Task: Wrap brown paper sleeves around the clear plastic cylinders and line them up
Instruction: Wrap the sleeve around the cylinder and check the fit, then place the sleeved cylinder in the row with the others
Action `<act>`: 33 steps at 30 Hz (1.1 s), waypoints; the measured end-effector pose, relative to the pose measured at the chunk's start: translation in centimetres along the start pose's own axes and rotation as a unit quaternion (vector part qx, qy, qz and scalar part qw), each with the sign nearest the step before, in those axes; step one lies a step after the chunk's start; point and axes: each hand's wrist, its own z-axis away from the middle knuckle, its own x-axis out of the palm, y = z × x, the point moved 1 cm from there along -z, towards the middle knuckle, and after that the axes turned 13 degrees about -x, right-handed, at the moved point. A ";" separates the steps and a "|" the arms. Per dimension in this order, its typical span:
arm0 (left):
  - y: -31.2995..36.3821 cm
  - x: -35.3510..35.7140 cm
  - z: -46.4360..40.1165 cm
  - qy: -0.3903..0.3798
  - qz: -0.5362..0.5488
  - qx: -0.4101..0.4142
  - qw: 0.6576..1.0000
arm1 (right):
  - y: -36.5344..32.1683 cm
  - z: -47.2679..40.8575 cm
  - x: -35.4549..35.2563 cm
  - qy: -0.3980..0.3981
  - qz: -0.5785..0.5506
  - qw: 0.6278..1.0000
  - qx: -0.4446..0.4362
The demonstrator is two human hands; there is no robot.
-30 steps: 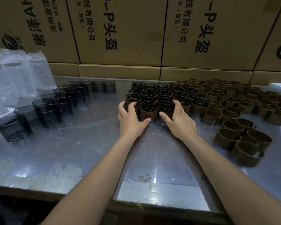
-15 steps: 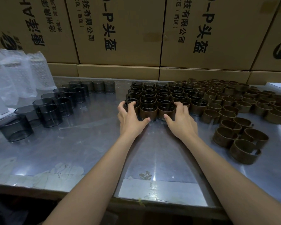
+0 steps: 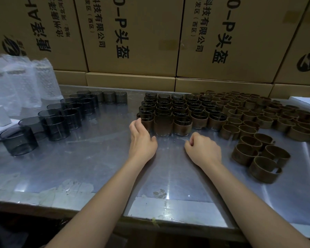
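A: Our left hand (image 3: 142, 140) sits at centre frame with fingers loosely curled, holding nothing; its fingertips are at, perhaps touching, the leftmost front sleeved cylinder (image 3: 145, 120)

B: And our right hand (image 3: 203, 151), just right of centre, has its fingers curled under over the steel table (image 3: 89, 158), also empty and apart from the rows

A: Above our hands we see the block of sleeved cylinders (image 3: 177, 110) lined up

B: Bare smoky cylinders (image 3: 55, 127) stand at left, loose brown paper sleeves (image 3: 261, 149) at right, printed cartons (image 3: 132, 33) across the top, bubble wrap (image 3: 16, 83) at upper left
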 end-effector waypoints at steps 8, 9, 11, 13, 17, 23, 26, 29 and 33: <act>-4.9 -5.9 -0.1 0.030 -0.185 0.073 0.980 | -0.1 0.4 -0.4 0.005 0.004 1.000 0.007; -5.5 -6.9 -0.7 0.058 -0.216 0.071 0.972 | -0.1 0.4 -0.4 0.003 0.003 1.000 0.007; -6.8 -8.8 -2.2 0.118 -0.291 0.041 0.948 | -0.1 0.3 -0.4 0.002 -0.002 1.000 0.008; -7.6 -10.1 -3.3 0.155 -0.337 -0.018 0.929 | -0.1 0.2 -0.3 0.004 -0.007 1.000 0.009; -8.6 -11.0 -4.8 0.207 -0.342 -0.088 0.912 | 0.1 0.2 -0.4 0.004 -0.010 1.000 0.009; -9.2 -11.3 -5.2 0.272 -0.295 -0.116 0.909 | 0.2 0.1 -0.4 0.002 -0.019 1.000 0.010; -9.2 -11.2 -4.9 0.271 -0.325 -0.095 0.901 | 0.1 0.0 -0.4 0.001 -0.020 1.000 0.010; -8.6 -10.8 -4.1 0.259 -0.358 -0.064 0.895 | 0.1 -0.1 -0.4 0.003 -0.018 1.000 0.010; -6.3 -9.1 -2.2 0.198 -0.353 0.097 0.909 | 0.1 -0.2 -0.3 0.002 -0.015 1.000 0.013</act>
